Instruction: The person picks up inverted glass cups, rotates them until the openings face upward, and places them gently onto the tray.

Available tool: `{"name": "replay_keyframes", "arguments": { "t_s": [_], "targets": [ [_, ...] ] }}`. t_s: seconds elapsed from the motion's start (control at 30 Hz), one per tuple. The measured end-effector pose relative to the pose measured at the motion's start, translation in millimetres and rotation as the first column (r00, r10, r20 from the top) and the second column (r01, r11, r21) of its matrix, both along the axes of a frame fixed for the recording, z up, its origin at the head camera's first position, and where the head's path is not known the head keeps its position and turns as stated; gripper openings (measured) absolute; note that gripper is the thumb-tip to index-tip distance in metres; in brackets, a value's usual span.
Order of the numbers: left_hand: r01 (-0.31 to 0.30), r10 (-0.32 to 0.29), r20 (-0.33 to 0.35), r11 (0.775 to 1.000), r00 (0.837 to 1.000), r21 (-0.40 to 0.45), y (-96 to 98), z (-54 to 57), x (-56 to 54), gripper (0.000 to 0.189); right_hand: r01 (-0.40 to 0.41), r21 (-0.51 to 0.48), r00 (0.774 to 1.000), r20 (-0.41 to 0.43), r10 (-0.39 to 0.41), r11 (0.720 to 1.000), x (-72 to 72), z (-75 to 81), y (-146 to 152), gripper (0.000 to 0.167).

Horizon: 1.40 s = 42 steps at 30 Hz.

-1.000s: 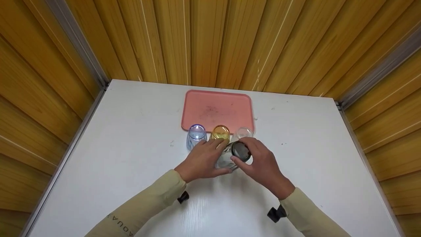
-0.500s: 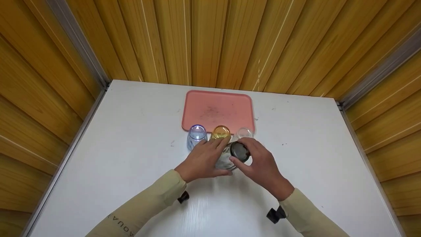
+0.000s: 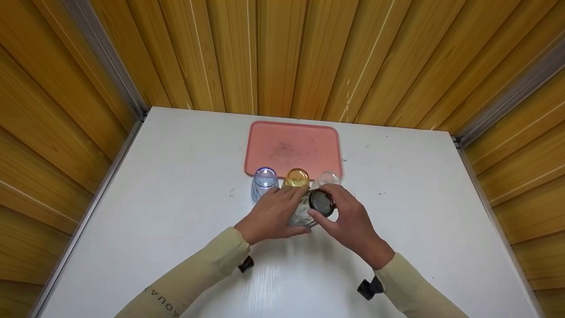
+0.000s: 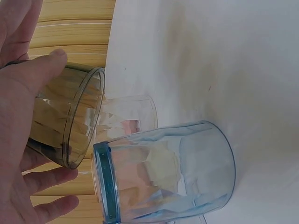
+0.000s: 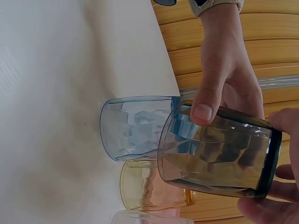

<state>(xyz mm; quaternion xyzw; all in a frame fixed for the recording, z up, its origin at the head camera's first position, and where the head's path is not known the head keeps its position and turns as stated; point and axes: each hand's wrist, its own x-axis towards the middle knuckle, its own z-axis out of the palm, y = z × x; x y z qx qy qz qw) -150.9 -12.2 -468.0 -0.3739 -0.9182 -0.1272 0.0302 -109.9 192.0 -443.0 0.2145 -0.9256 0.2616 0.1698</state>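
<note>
A smoky grey-brown drinking glass (image 5: pixel 219 147) is held between both hands, tilted, with its dark base (image 3: pixel 322 202) up and its mouth toward the table. My left hand (image 3: pixel 273 215) grips its side near the rim, thumb on one face, as the left wrist view shows with the rim (image 4: pixel 86 119). Around the base end, my right hand (image 3: pixel 353 218) holds with thumb and fingers. Just beyond the hands stand three upside-down glasses in a row: blue (image 3: pixel 265 179) at left, amber (image 3: pixel 297 177) in the middle, colourless (image 3: pixel 329 178) at right. The hands partly cover them.
A pink tray (image 3: pixel 291 148) lies behind the row of glasses, its near edge right by them. The white table (image 3: pixel 176 185) ends at a wood-patterned wall (image 3: pixel 273 57) at the back, with similar panels at both sides.
The smoky glass's dark base has shifted very slightly to the left with the right fingers. Both hands otherwise keep their place, and the three standing glasses and tray stay put.
</note>
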Motion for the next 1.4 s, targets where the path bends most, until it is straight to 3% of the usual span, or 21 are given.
{"name": "replay_keyframes", "arguments": {
  "t_s": [0.4, 1.03, 1.4],
  "targets": [
    [0.017, -0.016, -0.055, 1.0, 0.998, 0.014, -1.8, -0.3, -0.9, 0.092, -0.006, 0.041, 1.0, 0.002, 0.006, 0.999, -0.3, -0.3, 0, 0.061],
    [0.031, -0.033, -0.113, 0.999, 0.993, -0.018, -5.6, 8.5, 0.5, 0.092, -0.048, 0.076, 0.999, 0.02, 0.047, 0.996, -1.6, -0.8, 0, 0.078],
    [0.046, -0.046, -0.134, 0.999, 0.99, -0.004, -5.9, 9.9, -0.2, 0.09, -0.032, 0.119, 0.998, 0.061, 0.025, 0.992, -1.9, -2.0, -2, 0.076]
  ]
}}
